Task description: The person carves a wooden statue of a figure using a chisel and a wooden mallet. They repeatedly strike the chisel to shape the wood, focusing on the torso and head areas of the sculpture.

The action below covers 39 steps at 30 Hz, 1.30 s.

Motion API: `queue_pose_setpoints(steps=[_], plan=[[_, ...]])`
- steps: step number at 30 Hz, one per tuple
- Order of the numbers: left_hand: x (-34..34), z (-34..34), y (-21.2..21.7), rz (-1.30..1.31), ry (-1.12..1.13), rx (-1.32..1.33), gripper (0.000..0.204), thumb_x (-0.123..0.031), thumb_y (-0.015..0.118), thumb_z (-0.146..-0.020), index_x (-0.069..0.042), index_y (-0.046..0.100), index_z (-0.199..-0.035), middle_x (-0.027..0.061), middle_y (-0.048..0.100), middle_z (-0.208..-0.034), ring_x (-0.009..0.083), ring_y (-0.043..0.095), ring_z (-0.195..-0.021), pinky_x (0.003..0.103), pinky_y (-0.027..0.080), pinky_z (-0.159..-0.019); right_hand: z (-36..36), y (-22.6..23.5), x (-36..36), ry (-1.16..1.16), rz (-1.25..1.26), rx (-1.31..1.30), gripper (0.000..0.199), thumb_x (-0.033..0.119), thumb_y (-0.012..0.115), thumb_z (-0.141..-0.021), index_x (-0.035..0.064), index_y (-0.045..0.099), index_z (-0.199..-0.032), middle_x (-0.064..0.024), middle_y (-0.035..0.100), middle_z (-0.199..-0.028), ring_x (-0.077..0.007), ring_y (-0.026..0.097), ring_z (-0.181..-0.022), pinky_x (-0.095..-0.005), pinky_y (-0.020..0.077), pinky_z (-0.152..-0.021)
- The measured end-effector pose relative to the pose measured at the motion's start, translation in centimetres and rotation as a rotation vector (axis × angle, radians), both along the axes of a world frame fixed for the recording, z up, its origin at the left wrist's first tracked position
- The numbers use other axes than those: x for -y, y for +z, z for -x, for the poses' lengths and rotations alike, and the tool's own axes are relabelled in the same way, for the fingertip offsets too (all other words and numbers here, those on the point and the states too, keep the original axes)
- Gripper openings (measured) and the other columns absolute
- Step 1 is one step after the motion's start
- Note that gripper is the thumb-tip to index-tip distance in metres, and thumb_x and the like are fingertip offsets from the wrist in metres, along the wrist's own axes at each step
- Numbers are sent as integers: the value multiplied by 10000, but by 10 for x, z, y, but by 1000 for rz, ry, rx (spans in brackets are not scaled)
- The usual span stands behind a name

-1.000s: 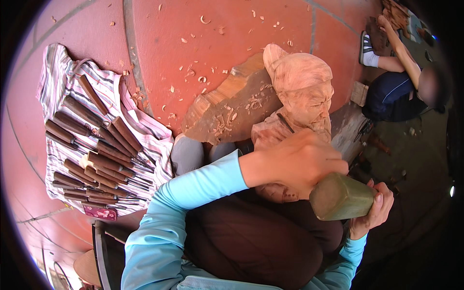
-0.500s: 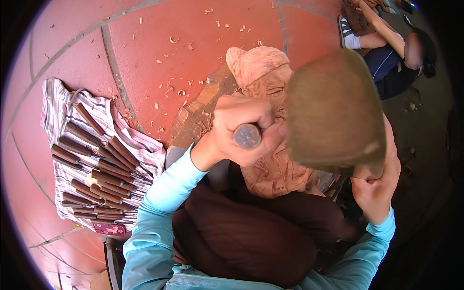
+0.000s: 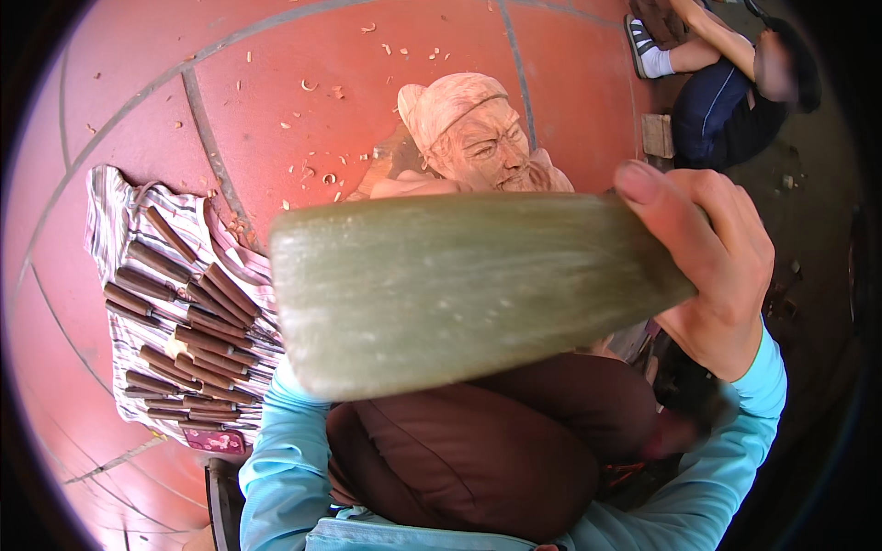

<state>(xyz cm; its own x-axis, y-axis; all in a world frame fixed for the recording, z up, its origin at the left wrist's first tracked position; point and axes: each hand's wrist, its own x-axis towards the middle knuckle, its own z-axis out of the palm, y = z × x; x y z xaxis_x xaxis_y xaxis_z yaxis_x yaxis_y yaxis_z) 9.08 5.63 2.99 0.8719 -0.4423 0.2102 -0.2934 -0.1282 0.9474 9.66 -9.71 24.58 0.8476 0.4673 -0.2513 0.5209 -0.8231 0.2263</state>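
Observation:
My right hand (image 3: pixel 721 266) is wrapped round the narrow end of a greenish-brown wooden mallet (image 3: pixel 459 294), which lies sideways across the middle of the view. Behind the mallet, only the knuckles of my left hand (image 3: pixel 418 186) show. They look curled, and the chisel handle seen in that fist in the earlier frame is hidden. A carved wooden figure (image 3: pixel 482 138) stands just beyond, with a bearded face and a cap showing. Its lower body is covered by the mallet.
On a striped cloth (image 3: pixel 110 197) at the left lie several wooden-handled carving chisels (image 3: pixel 216 340) and a small dark red patterned case (image 3: pixel 216 442). Curled shavings (image 3: pixel 309 86) dot the red tiles. Another person (image 3: pixel 721 106) sits at the far right beside a wooden block (image 3: pixel 657 135).
The mallet has swung leftward from beside the figure and now covers most of my left hand and the chisel. The view has shifted slightly, showing the figure's face more fully.

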Motion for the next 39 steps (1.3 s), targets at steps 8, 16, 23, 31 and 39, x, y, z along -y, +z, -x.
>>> queue_pose_setpoints(steps=[8,16,23,31,39], plan=[[40,26,-64,533,109,-129,398,-271,654,-751,-69,614,-1092,109,598,-1002,245,586,-947,341,474,-790,14,-6,18,64,48,117,650,66,700,-524,259,685,-1144,-11,535,-828,-193,490,-645,-310,390,-562],[36,12,-59,235,144,164,286,-217,739,-669,-72,548,-823,80,573,-739,230,560,-684,336,444,-613,23,-11,29,117,77,260,625,165,700,-586,370,656,-1174,12,489,-773,-165,446,-608,-291,356,-541],[29,4,-34,823,789,-114,122,2,546,-848,-51,462,-920,17,489,-662,134,481,-602,284,411,-568,46,-7,49,-92,-31,156,722,37,701,-601,270,585,-1274,-21,510,-762,-208,490,-633,-316,413,-582],[30,55,-1,1236,507,-518,318,-31,519,-931,-129,380,-1200,175,484,-1239,297,462,-1209,475,423,-1019,94,-6,61,-420,-506,87,718,-82,621,-656,191,537,-1315,-83,604,-851,-282,589,-700,-348,478,-626],[44,99,-4,856,390,-248,452,132,540,-854,-135,236,-1055,212,516,-1158,428,510,-1180,516,475,-957,145,4,61,-249,-365,-79,778,-43,638,-500,207,610,-1236,-42,543,-812,-233,522,-626,-330,418,-563]])
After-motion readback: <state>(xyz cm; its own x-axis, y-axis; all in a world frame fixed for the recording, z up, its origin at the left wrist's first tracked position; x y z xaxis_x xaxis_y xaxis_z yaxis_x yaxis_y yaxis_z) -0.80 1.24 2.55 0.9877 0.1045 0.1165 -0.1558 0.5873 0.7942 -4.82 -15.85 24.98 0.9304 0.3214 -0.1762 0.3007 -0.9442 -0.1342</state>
